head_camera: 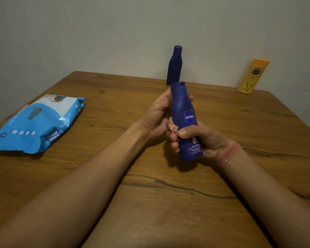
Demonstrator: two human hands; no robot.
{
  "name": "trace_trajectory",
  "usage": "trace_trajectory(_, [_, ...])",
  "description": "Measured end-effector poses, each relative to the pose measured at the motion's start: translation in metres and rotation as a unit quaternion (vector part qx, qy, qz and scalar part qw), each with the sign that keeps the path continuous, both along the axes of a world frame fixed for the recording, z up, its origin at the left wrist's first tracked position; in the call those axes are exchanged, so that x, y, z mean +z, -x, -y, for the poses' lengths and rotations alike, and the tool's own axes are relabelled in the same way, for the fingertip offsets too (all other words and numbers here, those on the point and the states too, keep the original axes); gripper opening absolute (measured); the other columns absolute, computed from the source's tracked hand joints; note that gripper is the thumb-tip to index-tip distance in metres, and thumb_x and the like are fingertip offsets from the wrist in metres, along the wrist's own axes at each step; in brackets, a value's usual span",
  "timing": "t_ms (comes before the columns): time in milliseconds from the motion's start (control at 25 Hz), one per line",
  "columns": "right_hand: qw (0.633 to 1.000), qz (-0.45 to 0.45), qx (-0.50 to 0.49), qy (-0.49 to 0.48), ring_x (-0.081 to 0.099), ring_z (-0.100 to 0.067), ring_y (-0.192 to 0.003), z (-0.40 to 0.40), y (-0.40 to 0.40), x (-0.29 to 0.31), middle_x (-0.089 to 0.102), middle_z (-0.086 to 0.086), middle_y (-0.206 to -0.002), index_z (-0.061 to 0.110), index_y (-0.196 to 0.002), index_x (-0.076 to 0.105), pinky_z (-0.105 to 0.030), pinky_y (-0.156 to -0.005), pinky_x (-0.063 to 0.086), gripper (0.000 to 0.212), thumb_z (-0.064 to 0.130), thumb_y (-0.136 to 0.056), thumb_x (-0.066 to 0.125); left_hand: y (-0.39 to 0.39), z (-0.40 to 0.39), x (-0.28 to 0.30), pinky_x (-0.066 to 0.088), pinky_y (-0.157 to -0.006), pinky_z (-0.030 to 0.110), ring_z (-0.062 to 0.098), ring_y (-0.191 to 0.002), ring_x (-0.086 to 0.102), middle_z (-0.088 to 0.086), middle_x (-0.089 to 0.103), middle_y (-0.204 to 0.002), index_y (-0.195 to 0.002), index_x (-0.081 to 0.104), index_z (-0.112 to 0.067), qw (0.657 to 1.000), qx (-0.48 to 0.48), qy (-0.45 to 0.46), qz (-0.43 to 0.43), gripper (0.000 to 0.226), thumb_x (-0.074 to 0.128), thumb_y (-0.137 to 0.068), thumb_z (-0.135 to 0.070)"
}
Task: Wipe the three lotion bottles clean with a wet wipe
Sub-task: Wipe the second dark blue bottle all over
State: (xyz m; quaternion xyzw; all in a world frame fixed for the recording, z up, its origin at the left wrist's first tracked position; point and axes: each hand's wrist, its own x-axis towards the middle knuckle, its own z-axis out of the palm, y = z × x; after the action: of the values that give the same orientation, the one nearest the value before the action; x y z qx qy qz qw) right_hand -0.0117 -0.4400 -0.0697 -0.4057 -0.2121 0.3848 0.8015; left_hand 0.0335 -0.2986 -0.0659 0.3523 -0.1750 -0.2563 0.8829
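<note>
A blue Nivea lotion bottle (185, 120) is held above the middle of the wooden table (115, 108), cap pointing away. My right hand (200, 140) grips its lower half, thumb across the front. My left hand (157, 115) holds the upper part from the left, fingers curled behind the neck. A small crumpled wet wipe (173, 126) shows between the two hands against the bottle's side. A second dark blue bottle (174, 65) stands upright at the table's far edge. A yellow lotion bottle (253, 76) stands at the far right by the wall.
A blue pack of wet wipes (38, 124) lies flat on the table's left side. A plain wall rises right behind the table's far edge. A red thread band circles my right wrist (228, 154).
</note>
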Motion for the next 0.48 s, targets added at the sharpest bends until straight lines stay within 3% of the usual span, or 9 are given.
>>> trace_trajectory(120, [0.997,0.025,-0.056,0.037,0.065,-0.015,-0.064,0.002,0.0,0.001,0.063,-0.005,-0.075,0.011,-0.088,0.064,-0.025,-0.061,0.057,0.029,0.011,-0.066,0.083,-0.004,-0.002,0.004,0.045,-0.101,0.037,0.021,-0.12,0.053,0.007,0.061,-0.123,-0.141,0.045,-0.014,0.999,-0.013,0.021,0.027,0.053,0.037,-0.099,-0.046])
trace_trajectory(240, [0.985,0.037,-0.134,0.102,0.064,-0.019,-0.064,0.008,-0.001,0.002,0.063,-0.008,-0.075,0.01,-0.09,0.065,-0.028,-0.06,0.057,0.028,0.006,-0.065,0.078,-0.003,-0.001,0.003,0.048,-0.098,0.034,0.02,-0.114,0.054,0.007,0.058,-0.118,-0.143,0.041,-0.011,0.997,-0.025,0.013,0.074,0.052,0.05,-0.094,-0.025])
trace_trajectory(320, [0.957,0.077,-0.22,0.173,0.067,-0.027,-0.08,0.011,-0.005,0.001,0.068,-0.011,-0.089,0.012,-0.107,0.061,-0.04,-0.076,0.058,0.039,0.009,-0.071,0.077,-0.006,-0.003,0.002,0.052,-0.094,0.033,0.02,-0.111,0.057,0.007,0.058,-0.116,-0.138,0.046,-0.012,0.997,0.022,0.015,0.073,0.048,0.055,-0.091,-0.016])
trace_trajectory(400, [0.884,0.165,-0.323,0.295,0.065,-0.027,-0.102,0.013,-0.011,0.0,0.067,-0.004,-0.11,0.019,-0.122,0.057,-0.047,-0.092,0.054,0.048,0.026,-0.079,0.077,-0.011,-0.005,0.001,0.055,-0.089,0.033,0.021,-0.111,0.06,0.007,0.06,-0.118,-0.13,0.053,-0.015,0.992,0.12,0.006,0.05,0.041,0.058,-0.09,-0.012])
trace_trajectory(480, [0.757,0.321,-0.377,0.426,0.057,-0.015,-0.113,0.01,-0.012,-0.001,0.059,0.006,-0.125,0.025,-0.137,0.047,-0.04,-0.096,0.051,0.051,0.037,-0.09,0.062,-0.017,-0.006,-0.001,0.056,-0.084,0.033,0.022,-0.111,0.061,0.007,0.061,-0.12,-0.123,0.055,-0.019,0.977,0.207,-0.027,0.036,0.032,0.057,-0.093,-0.007])
